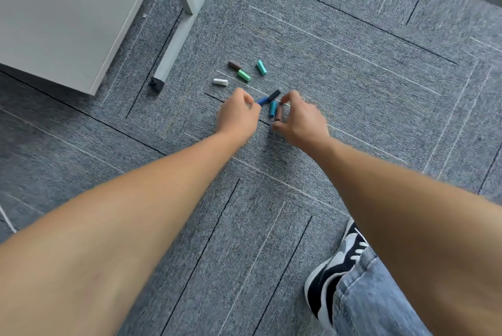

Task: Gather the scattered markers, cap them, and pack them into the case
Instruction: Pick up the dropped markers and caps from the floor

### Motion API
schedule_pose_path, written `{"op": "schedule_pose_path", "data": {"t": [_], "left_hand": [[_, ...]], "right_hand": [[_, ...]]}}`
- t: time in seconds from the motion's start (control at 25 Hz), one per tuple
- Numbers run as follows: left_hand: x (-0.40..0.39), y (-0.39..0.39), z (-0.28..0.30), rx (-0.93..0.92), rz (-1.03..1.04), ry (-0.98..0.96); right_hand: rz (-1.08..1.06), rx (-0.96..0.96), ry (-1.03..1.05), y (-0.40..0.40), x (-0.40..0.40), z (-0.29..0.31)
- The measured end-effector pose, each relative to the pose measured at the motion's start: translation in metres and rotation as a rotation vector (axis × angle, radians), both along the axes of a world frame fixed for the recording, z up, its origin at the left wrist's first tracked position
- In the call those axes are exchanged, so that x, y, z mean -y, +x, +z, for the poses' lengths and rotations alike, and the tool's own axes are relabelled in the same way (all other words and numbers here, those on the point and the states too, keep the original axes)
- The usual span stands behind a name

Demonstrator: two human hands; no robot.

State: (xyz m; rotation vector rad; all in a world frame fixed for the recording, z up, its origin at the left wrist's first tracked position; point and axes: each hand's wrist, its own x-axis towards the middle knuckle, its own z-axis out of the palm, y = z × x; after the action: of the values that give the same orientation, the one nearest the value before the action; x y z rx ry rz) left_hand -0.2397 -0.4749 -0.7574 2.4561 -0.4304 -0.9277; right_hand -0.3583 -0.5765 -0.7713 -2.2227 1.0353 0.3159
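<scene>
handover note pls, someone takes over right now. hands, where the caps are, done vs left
Left hand: curled low over the carpet, fingertips at the blue cap; a firm grip cannot be confirmed.
Right hand: pinching the brown cap, with the teal cap right beside it.
Black cap lies between the hands.
Still loose farther out: white cap, green cap, dark brown cap, turquoise cap.
Done: nothing packed that shows. No case or marker bodies in view.
Left: gather all caps, cap the markers, pack.
</scene>
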Motion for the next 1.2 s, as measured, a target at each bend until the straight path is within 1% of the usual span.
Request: {"op": "schedule_pose_path", "data": {"t": [0.12,0.28,0.44,0.6,0.68,0.76,0.84,0.88,0.92,1.0,1.04,1.12,1.16,1.2], "left_hand": [[0.004,0.0,0.0,0.165,-0.161,0.038],[0.012,0.004,-0.003,0.3,-0.302,0.081],[0.017,0.008,-0.013,0.337,-0.38,0.064],[0.019,0.009,-0.019,0.361,-0.425,0.02],[0.018,0.009,-0.019,0.391,-0.434,-0.003],[0.014,0.007,-0.017,0.391,-0.387,0.003],[0.01,0.005,-0.014,0.334,-0.229,0.026],[0.01,0.003,-0.014,0.26,-0.12,0.036],[0.01,0.002,-0.014,0.143,0.001,0.022],[0.011,0.001,-0.014,-0.131,0.232,-0.075],[0.011,-0.001,-0.013,-0.24,0.306,-0.115],[0.012,-0.005,-0.01,-0.395,0.332,-0.134],[0.014,-0.007,-0.009,-0.422,0.307,-0.13],[0.017,-0.009,-0.009,-0.404,0.269,-0.117]], "right_hand": [[-0.006,0.005,-0.011,0.002,-0.001,-0.003],[-0.054,0.012,-0.014,-0.006,0.0,-0.004],[-0.186,0.038,-0.08,-0.013,-0.006,-0.002],[-0.242,0.051,-0.065,-0.013,-0.009,-0.002],[-0.245,0.086,-0.089,-0.011,-0.009,-0.004],[-0.26,0.105,-0.107,-0.006,-0.007,-0.004],[-0.336,0.073,-0.068,0.001,-0.003,-0.004],[-0.373,0.059,-0.044,0.004,-0.001,-0.003],[-0.402,0.051,-0.027,0.008,0.0,-0.001],[-0.481,0.068,-0.002,0.014,0.004,0.003],[-0.542,0.093,0.011,0.017,0.007,0.004],[-0.663,0.14,0.031,0.021,0.015,0.006],[-0.709,0.155,0.033,0.021,0.018,0.006],[-0.744,0.163,0.031,0.02,0.022,0.005]]}}
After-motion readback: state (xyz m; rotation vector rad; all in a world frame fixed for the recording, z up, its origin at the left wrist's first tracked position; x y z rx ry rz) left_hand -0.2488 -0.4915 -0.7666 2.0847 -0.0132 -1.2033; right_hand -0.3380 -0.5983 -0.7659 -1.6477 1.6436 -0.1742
